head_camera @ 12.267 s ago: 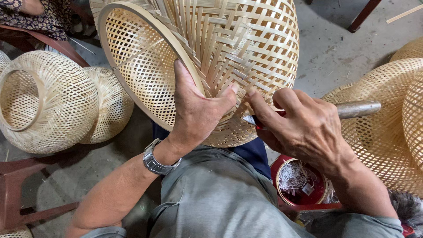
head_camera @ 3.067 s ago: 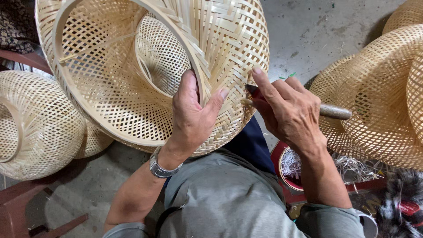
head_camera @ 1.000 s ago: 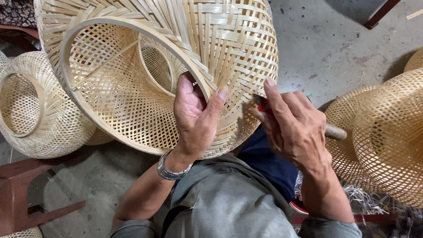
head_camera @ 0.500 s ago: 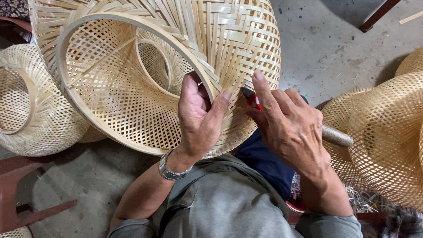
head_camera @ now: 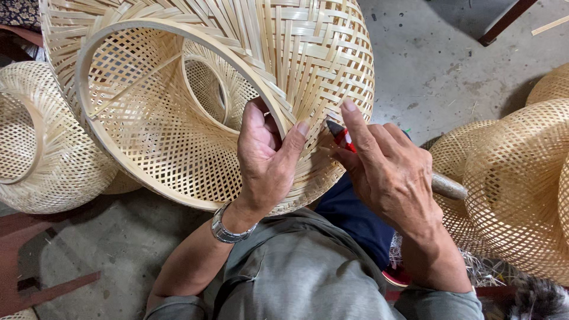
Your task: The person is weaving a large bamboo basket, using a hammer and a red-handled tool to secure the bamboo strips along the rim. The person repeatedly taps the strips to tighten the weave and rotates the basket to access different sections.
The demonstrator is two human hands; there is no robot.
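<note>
From where I watched, the big woven bamboo shade (head_camera: 207, 101) had tipped a little further since half a second earlier, its wide round rim swinging toward the near left so that more of the open lattice inside faced me, and both hands had crept up along the rim's near edge. I judged that the work had moved on to a fresh stretch of the rim, where loose strip ends stood out from the weave. The left hand (head_camera: 267, 160) was closed around the rim, thumb on the outer weave and fingers curled over the hoop into the inside, a metal watch (head_camera: 228, 225) at its wrist. The right hand (head_camera: 385, 172) was wrapped about a tool with a red part (head_camera: 342, 137) near its tip and a pale handle (head_camera: 447, 186) poking out behind the palm; its forefinger lay stretched along the tool, and the tip touched the weave just right of the left thumb. What kind of blade it carried I could not tell. The shade rested against the person's lap, filling the far middle of the view. Another finished shade (head_camera: 35, 148) lay on the left, and more woven shades (head_camera: 521, 178) were heaped on the right, over a grey concrete floor (head_camera: 438, 65).
</note>
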